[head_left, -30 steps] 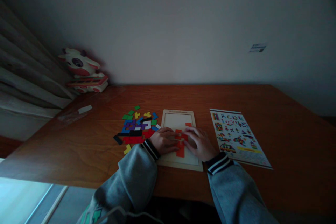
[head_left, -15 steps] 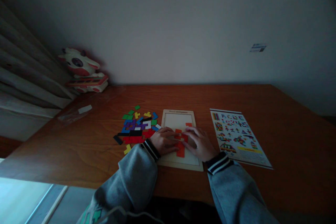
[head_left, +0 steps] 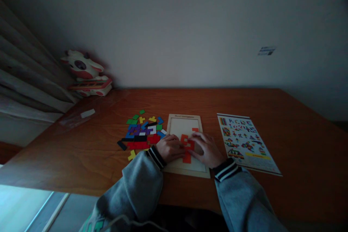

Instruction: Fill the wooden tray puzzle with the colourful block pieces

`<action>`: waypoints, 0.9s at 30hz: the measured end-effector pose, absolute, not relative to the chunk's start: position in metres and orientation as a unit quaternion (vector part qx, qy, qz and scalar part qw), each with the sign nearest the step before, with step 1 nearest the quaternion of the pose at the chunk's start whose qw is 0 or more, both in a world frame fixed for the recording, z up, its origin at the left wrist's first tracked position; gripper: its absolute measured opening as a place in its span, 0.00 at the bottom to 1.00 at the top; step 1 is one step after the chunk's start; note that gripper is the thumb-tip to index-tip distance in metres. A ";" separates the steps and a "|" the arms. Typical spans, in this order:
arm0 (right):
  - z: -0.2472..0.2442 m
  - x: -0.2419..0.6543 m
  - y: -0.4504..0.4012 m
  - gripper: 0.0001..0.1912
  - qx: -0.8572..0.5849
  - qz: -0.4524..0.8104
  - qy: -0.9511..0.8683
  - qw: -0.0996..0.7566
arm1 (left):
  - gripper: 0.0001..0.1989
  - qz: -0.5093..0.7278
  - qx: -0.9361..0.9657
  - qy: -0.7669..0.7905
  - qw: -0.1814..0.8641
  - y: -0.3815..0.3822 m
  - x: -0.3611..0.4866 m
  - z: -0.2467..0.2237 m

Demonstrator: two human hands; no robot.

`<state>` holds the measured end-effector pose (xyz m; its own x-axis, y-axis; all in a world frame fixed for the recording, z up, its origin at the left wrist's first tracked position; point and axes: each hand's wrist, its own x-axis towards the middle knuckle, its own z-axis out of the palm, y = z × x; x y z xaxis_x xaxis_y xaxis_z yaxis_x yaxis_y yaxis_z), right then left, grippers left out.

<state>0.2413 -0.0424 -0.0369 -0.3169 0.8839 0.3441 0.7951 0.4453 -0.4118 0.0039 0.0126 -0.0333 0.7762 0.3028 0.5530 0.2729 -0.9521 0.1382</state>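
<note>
A shallow wooden puzzle board lies flat on the table, with several orange puzzle pieces inside its frame. My left hand rests over the board's left side, its fingers bent together against the left edge of the orange pieces. From the right, my right hand has its thumb and index finger at either side of an orange piece, holding it flat on the board. Another orange piece lies apart, further up near the right rim. My fingers hide part of the cluster.
Loose coloured pieces are heaped left of the board. A printed pattern sheet lies to the right. At the back left stand a toy cow with a keyboard and clear plastic wrapping. A wall bounds the table behind.
My left fingers have drawn in slightly, showing more of the orange cluster's left side. My right hand stays nearly in place, and the orange pieces sit closer together.
</note>
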 end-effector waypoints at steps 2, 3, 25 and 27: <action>-0.037 0.242 -0.042 0.19 -0.520 0.082 -0.806 0.270 | 0.11 0.294 0.945 0.141 0.013 0.010 0.004 -0.032; -0.037 0.242 -0.042 0.19 -0.519 0.081 -0.806 0.271 | 0.11 0.288 0.948 0.134 0.009 0.008 0.005 -0.032; -0.046 0.245 -0.036 0.16 -0.513 0.096 -0.793 0.316 | 0.12 0.252 0.961 0.109 0.032 0.003 0.007 -0.034; -0.046 0.245 -0.036 0.15 -0.512 0.094 -0.793 0.317 | 0.12 0.253 0.961 0.104 0.033 0.002 0.007 -0.033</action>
